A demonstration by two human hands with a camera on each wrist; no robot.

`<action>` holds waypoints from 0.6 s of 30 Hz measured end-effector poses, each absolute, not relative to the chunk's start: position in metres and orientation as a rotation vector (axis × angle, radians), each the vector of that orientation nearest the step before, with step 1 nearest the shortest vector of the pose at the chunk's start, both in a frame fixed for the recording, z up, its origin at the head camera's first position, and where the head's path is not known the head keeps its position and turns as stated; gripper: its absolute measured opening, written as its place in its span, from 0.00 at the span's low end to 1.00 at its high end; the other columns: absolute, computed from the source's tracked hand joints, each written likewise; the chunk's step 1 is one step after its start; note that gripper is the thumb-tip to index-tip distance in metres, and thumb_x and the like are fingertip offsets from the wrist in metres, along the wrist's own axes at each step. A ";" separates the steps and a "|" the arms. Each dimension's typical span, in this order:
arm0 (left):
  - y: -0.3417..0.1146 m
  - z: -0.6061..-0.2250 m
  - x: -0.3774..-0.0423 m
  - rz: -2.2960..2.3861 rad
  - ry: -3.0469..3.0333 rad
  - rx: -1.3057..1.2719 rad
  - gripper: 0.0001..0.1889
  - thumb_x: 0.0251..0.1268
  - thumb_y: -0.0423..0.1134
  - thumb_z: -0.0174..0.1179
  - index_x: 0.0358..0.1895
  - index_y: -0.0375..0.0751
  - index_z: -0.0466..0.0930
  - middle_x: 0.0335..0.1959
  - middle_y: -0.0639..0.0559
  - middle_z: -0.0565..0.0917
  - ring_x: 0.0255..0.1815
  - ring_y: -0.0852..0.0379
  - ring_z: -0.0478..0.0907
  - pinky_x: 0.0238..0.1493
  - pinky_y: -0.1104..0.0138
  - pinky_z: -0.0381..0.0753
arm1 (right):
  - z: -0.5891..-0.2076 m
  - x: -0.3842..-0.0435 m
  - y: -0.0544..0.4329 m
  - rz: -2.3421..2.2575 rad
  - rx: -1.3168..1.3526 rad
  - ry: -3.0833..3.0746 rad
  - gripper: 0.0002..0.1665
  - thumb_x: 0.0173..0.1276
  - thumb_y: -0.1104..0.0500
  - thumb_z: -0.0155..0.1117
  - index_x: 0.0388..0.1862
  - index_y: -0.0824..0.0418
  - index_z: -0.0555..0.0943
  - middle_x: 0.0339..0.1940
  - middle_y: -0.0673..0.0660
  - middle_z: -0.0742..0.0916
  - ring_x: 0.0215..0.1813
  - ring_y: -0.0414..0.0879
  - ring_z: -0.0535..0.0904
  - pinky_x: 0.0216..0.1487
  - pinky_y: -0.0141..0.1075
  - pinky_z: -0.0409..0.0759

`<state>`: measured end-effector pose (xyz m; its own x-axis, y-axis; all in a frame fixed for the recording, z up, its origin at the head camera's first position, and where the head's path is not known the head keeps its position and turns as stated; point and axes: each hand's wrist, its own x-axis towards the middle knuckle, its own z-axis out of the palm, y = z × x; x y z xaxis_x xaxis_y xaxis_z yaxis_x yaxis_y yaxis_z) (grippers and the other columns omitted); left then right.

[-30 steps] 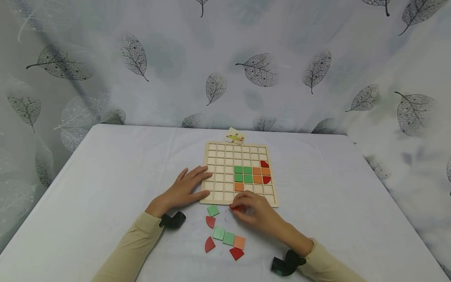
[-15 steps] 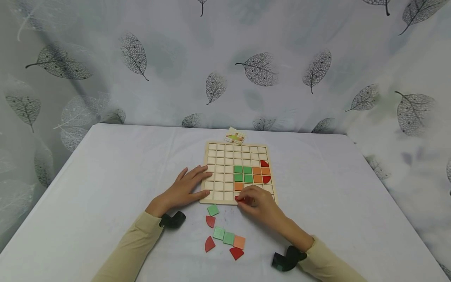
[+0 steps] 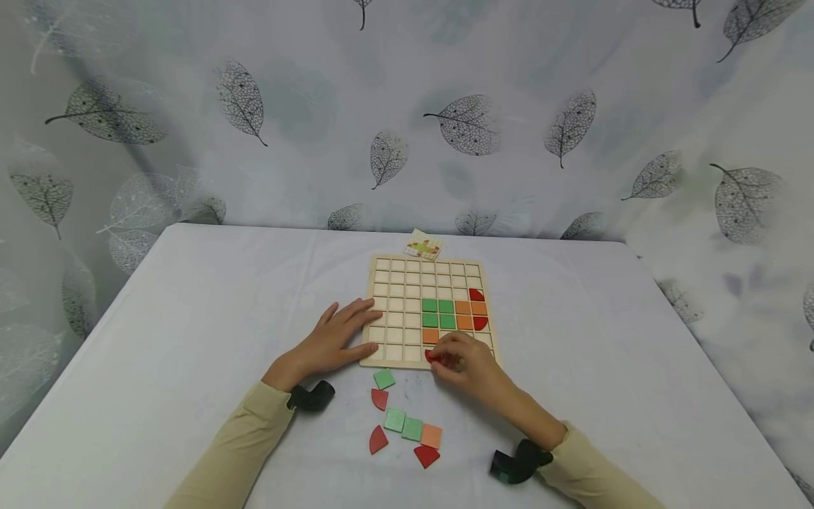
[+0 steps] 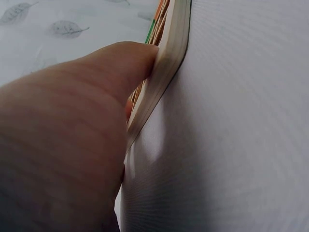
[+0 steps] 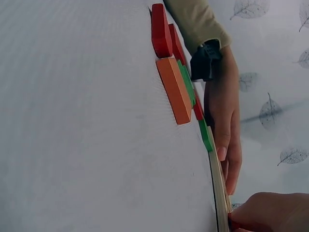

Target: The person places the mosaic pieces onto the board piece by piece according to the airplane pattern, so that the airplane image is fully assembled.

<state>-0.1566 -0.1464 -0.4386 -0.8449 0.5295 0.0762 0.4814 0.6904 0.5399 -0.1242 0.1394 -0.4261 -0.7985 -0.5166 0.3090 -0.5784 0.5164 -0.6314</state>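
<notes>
A wooden grid board (image 3: 396, 303) lies on the table with green and orange squares and red quarter-circle pieces set in some cells. My right hand (image 3: 469, 362) pinches a red quarter-circle piece (image 3: 429, 355) at a cell in the board's front row, partly covered by the fingers. With fingers spread straight, my left hand (image 3: 332, 340) rests on the board's left edge. In the left wrist view the thumb (image 4: 130, 60) touches the board's side (image 4: 169, 53). Beneath the orange square (image 3: 430, 336), the right hand hides several cells.
Loose pieces lie in front of the board: a green square (image 3: 384, 379), a red quarter-circle (image 3: 378, 440), an orange square (image 3: 431, 436) and several others. A small patterned card (image 3: 422, 245) sits behind the board on the white table (image 3: 254, 283).
My right hand has moved forward and slightly right, carrying the red quarter-circle piece from the board's front edge onto its front row. The left hand stays in place.
</notes>
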 end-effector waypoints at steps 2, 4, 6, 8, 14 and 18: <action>-0.147 -0.439 -0.157 0.859 2.809 0.844 0.31 0.67 0.50 0.60 0.71 0.44 0.66 0.76 0.44 0.60 0.78 0.43 0.51 0.74 0.42 0.40 | -0.426 -0.125 0.139 1.143 0.963 -2.669 0.07 0.57 0.71 0.72 0.35 0.66 0.86 0.36 0.55 0.82 0.32 0.42 0.76 0.32 0.28 0.78; -0.147 -0.439 -0.157 0.856 2.810 0.848 0.31 0.68 0.50 0.60 0.71 0.44 0.66 0.76 0.44 0.60 0.78 0.43 0.51 0.74 0.42 0.40 | -0.426 -0.125 0.139 1.124 0.954 -2.682 0.07 0.57 0.70 0.72 0.36 0.66 0.87 0.36 0.55 0.82 0.32 0.42 0.75 0.31 0.28 0.77; -0.147 -0.439 -0.157 0.857 2.806 0.848 0.31 0.68 0.50 0.60 0.71 0.44 0.66 0.76 0.44 0.60 0.78 0.43 0.51 0.74 0.42 0.40 | -0.425 -0.126 0.138 1.111 0.940 -2.698 0.07 0.58 0.70 0.72 0.37 0.66 0.87 0.36 0.55 0.82 0.33 0.42 0.74 0.31 0.27 0.76; -0.147 -0.439 -0.158 0.858 2.805 0.846 0.31 0.68 0.50 0.60 0.71 0.44 0.66 0.76 0.44 0.59 0.78 0.43 0.51 0.74 0.42 0.40 | -0.425 -0.127 0.138 1.100 0.925 -2.713 0.08 0.58 0.69 0.72 0.38 0.66 0.88 0.36 0.55 0.82 0.33 0.42 0.74 0.31 0.27 0.76; -0.147 -0.438 -0.158 0.861 2.804 0.843 0.31 0.68 0.50 0.60 0.71 0.45 0.66 0.76 0.44 0.59 0.78 0.43 0.50 0.74 0.42 0.39 | -0.426 -0.129 0.137 1.119 0.907 -2.725 0.07 0.59 0.68 0.72 0.37 0.65 0.88 0.35 0.54 0.82 0.33 0.41 0.73 0.31 0.28 0.75; -0.147 -0.437 -0.157 0.855 2.798 0.835 0.31 0.68 0.50 0.60 0.71 0.45 0.66 0.76 0.44 0.59 0.78 0.43 0.50 0.74 0.42 0.39 | -0.427 -0.129 0.137 1.142 0.917 -2.708 0.06 0.59 0.69 0.72 0.36 0.65 0.87 0.34 0.54 0.82 0.32 0.41 0.74 0.31 0.28 0.76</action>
<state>-0.1574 -0.1471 -0.4373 -0.8449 0.5312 0.0628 0.4755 0.6921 0.5430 -0.1293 0.1371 -0.4270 -0.8209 -0.5000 0.2758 -0.5466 0.5482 -0.6330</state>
